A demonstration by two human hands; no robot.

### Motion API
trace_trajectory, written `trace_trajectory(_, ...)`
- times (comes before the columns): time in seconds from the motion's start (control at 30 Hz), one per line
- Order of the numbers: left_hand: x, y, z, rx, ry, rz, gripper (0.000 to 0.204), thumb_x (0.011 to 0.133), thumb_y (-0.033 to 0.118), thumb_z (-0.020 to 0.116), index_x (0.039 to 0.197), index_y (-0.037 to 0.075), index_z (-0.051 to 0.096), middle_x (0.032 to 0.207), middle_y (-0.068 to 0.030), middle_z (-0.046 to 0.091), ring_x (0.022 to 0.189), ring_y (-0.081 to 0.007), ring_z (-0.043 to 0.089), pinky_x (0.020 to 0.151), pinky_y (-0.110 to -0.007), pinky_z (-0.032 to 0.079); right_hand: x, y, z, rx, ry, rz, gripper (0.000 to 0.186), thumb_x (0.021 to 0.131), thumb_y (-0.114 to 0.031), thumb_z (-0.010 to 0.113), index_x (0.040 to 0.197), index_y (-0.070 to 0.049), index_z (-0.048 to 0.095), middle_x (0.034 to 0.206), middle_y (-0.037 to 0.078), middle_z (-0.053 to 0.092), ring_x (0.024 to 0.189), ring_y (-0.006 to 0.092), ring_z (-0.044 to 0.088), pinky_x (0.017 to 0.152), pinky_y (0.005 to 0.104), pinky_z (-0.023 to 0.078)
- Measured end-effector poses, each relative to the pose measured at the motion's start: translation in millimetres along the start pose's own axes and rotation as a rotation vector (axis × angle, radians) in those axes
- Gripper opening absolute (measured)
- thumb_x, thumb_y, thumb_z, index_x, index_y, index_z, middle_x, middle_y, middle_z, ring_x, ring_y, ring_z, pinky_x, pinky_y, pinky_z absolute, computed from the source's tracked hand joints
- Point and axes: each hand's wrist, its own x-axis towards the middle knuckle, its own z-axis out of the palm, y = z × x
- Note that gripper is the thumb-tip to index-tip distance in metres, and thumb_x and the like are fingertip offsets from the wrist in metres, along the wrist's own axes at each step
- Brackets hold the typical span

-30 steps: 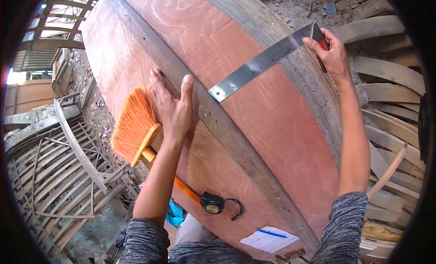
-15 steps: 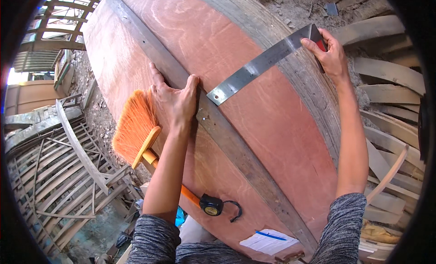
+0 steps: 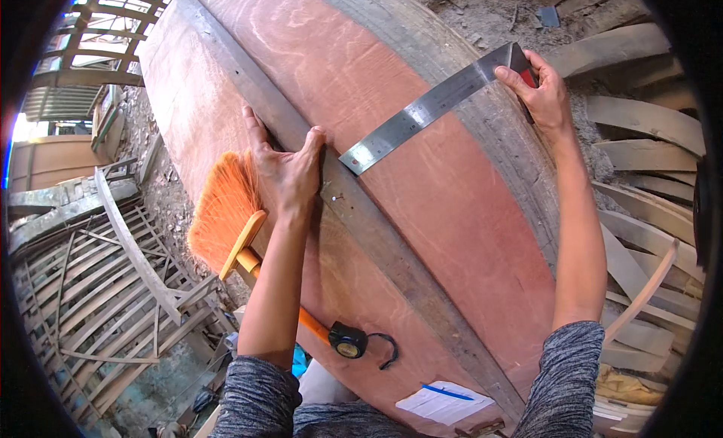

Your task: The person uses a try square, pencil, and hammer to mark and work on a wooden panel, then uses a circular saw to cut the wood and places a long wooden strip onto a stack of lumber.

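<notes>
Across the batten's left side, my left hand [image 3: 287, 170] grips the long grey wooden batten [image 3: 403, 276], thumb near its right edge. My right hand [image 3: 547, 99] holds the red-marked end of a steel square [image 3: 422, 110], whose blade lies over the pink plywood [image 3: 467, 242], its tip at the batten beside my left thumb. An orange broom [image 3: 224, 204] lies left of my left wrist, bristles by my fingers. Below them, a black tape measure [image 3: 348, 341] sits on the broom handle. A blue pen [image 3: 446, 391] rests on white paper [image 3: 425, 406] near my body.
The plywood bears a weathered grey band [image 3: 501, 163] along its right. Curved timbers [image 3: 636, 118] crowd the right side over rubble ground. At left stand slatted boat frames [image 3: 98, 287], a long curved beam [image 3: 135, 242] and, farther back, a lattice frame [image 3: 105, 31] with sheeting.
My left fingers have drawn in around the batten, the thumb bending toward its edge. My right hand and the square have moved slightly left.
</notes>
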Motion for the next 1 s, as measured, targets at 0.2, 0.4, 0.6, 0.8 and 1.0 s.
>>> trace_trajectory(0.2,-5.3,26.0,3.4,-0.06,-0.049,-0.163,0.111,0.079,0.015,0.086,0.161,-0.016,0.017,0.157,-0.0343,0.041,0.139,-0.0333,0.051,0.115,-0.038,0.044,-2.6,-1.8,-1.5,0.032,0.015,0.019,0.043,0.088,-0.039,0.086,0.111,-0.005,0.075,0.093,0.004,0.077,0.082,0.0109,0.069,0.077,0.0276,0.054)
trace_trajectory(0.4,-5.8,10.3,0.9,0.116,-0.057,-0.142,0.11,0.08,0.024,0.087,0.159,-0.017,0.022,0.143,-0.0359,0.052,0.124,-0.0372,0.059,0.105,-0.04,0.051,0.6,-0.1,-2.6,-0.007,-0.005,0.021,0.04,0.089,-0.036,0.086,0.111,-0.005,0.074,0.095,0.003,0.077,0.083,0.01,0.069,0.077,0.0268,0.054)
trace_trajectory(0.6,-3.8,4.9,-1.7,0.296,-0.058,-0.033,0.107,0.082,0.026,0.084,0.16,-0.015,0.023,0.139,-0.0352,0.054,0.126,-0.0422,0.056,0.112,-0.045,0.043,-1.5,-6.3,0.4,0.016,0.002,0.022,0.041,0.089,-0.035,0.086,0.111,-0.004,0.074,0.094,0.003,0.077,0.083,0.0103,0.069,0.077,0.0278,0.054)
trace_trajectory(0.8,-5.0,-1.5,-1.1,0.424,-0.09,0.041,0.107,0.085,0.036,0.078,0.161,-0.013,0.02,0.157,-0.0396,0.039,0.145,-0.049,0.042,0.125,-0.049,0.027,0.7,3.3,-3.6,-0.029,0.005,-0.003,0.041,0.089,-0.037,0.086,0.111,-0.004,0.075,0.096,0.003,0.078,0.083,0.0106,0.068,0.078,0.0282,0.054)
trace_trajectory(1.0,-4.6,0.4,-1.8,0.472,-0.114,0.004,0.105,0.086,0.037,0.076,0.161,-0.012,0.021,0.163,-0.0376,0.032,0.154,-0.0472,0.031,0.129,-0.049,0.019,-0.2,0.2,-0.7,-0.005,-0.013,0.003,0.04,0.09,-0.038,0.085,0.111,-0.005,0.075,0.096,0.003,0.077,0.086,0.0112,0.068,0.081,0.0286,0.053)
